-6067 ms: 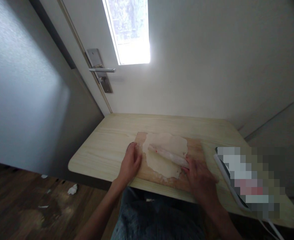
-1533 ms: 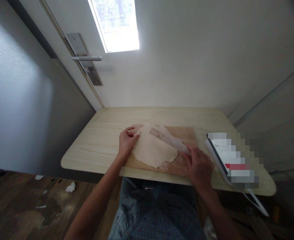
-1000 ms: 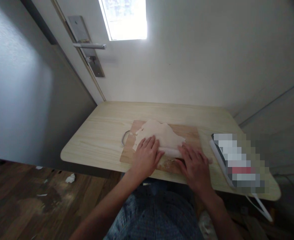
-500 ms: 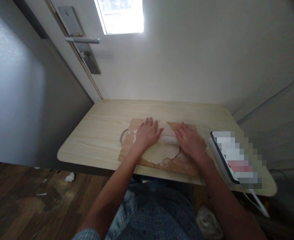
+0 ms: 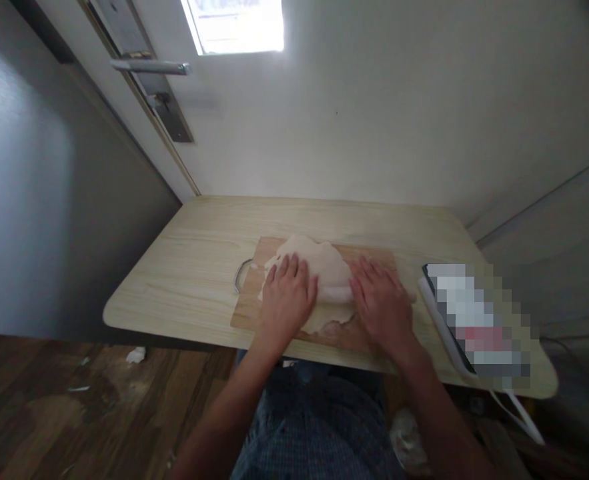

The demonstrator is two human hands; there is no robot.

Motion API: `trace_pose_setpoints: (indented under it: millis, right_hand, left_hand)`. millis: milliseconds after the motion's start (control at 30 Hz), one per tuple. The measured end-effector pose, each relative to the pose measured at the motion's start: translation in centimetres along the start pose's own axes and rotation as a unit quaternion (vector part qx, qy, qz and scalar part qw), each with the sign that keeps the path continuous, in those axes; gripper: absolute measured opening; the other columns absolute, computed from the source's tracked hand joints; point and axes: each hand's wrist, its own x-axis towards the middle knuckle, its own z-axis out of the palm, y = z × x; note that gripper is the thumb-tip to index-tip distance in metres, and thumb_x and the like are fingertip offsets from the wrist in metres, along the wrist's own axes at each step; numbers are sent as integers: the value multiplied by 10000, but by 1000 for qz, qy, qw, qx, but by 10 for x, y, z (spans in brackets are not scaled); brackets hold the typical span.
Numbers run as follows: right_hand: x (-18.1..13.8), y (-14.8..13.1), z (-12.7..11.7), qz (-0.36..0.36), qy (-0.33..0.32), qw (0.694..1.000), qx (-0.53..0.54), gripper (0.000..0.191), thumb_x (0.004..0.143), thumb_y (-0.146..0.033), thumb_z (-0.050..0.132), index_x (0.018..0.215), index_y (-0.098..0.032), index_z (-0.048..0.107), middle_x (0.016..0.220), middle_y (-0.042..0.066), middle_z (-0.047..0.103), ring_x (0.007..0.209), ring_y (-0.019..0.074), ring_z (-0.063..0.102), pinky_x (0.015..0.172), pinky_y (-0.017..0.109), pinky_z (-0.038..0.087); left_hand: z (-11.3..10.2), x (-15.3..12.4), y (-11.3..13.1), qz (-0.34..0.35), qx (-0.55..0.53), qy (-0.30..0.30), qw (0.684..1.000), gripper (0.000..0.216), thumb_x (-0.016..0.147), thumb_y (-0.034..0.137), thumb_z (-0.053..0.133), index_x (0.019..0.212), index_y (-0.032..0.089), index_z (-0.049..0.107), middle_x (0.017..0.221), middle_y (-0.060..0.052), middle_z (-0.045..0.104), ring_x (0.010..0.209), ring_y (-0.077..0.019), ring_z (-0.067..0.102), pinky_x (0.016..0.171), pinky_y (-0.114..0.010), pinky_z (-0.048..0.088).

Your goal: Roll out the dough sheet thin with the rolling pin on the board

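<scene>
A pale sheet of dough (image 5: 319, 261) with ragged edges lies on a wooden cutting board (image 5: 247, 308). Across it rests a whitish rolling pin (image 5: 335, 294), its middle showing between my hands. My left hand (image 5: 287, 299) lies over the pin's left part, palm down, fingers stretched forward above the dough. Over the right part, my right hand (image 5: 381, 300) is also palm down with fingers extended. Both palms press on the pin rather than wrap round it, and they hide its ends for the most part. Some dough shows on the near side of the pin.
The board lies on a light wooden table (image 5: 174, 280) against a white door with a metal handle (image 5: 151, 67). A metal loop (image 5: 241, 275) sticks out at the board's left. A tablet-like device, partly pixelated (image 5: 474, 320), lies at the right, its white cable hanging off the edge.
Both hands and the rolling pin have moved back toward me, baring more dough at the far side. The view has shifted slightly.
</scene>
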Motion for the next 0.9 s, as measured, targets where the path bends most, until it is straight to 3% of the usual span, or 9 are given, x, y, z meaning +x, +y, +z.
trace_pose_setpoints:
  millis: [133, 233, 333, 467, 667, 767, 900]
  right_hand:
    - [50, 8, 4, 18, -65, 998, -8, 451, 897, -320, 256, 1261, -154, 464, 1363, 130, 391, 1261, 255, 334, 982, 431, 300]
    - [65, 10, 6, 27, -93, 995, -6, 464, 891, -329, 269, 1276, -136, 442, 1373, 148, 369, 1267, 268, 320, 966, 434, 319]
    - [50, 7, 3, 18, -65, 998, -6, 448, 896, -314, 250, 1244, -151, 481, 1363, 129, 392, 1261, 255, 333, 969, 418, 319]
    - [-1, -5, -4, 14, -11, 1000, -14, 435, 899, -298, 248, 1189, -145, 534, 1343, 98, 429, 1245, 250, 354, 1018, 437, 245]
    - [-67, -14, -6, -1, 21, 1000, 10, 426, 906, -266, 244, 1268, -150, 436, 1356, 70, 415, 1258, 215, 336, 1016, 443, 232]
    - [-66, -12, -2, -6, 28, 1000, 10, 435, 907, -280, 245, 1290, -151, 408, 1371, 67, 392, 1279, 218, 298, 1013, 450, 232]
    - [-21, -6, 1, -18, 30, 999, -4, 431, 902, -315, 256, 1261, -188, 457, 1376, 65, 387, 1283, 229, 288, 1027, 467, 208]
  left_hand:
    - [4, 51, -13, -7, 6, -43, 999, 454, 893, 392, 288, 1187, 100, 476, 1309, -172, 443, 1255, -286, 342, 969, -423, 337]
    - [3, 68, -17, -14, -6, -82, 997, 446, 888, 376, 308, 1172, 76, 477, 1306, -208, 429, 1249, -302, 347, 971, -431, 332]
    - [0, 56, -15, 0, -6, -76, 997, 416, 886, 368, 317, 1151, 97, 489, 1295, -190, 448, 1239, -286, 364, 978, -424, 326]
    - [-2, 6, -7, 17, -12, -18, 1000, 389, 890, 346, 309, 1182, 151, 477, 1319, -120, 445, 1252, -259, 347, 990, -414, 323]
    - [-1, -59, 3, 17, -29, 13, 999, 437, 892, 334, 297, 1269, 139, 403, 1379, -101, 372, 1304, -244, 258, 1039, -471, 250]
    - [0, -59, 5, 8, -16, 21, 1000, 442, 893, 342, 293, 1275, 150, 400, 1379, -108, 369, 1298, -254, 272, 1037, -516, 221]
    - [3, -18, 2, -8, 16, 45, 999, 410, 890, 350, 287, 1219, 187, 469, 1360, -94, 403, 1289, -274, 282, 1042, -542, 165]
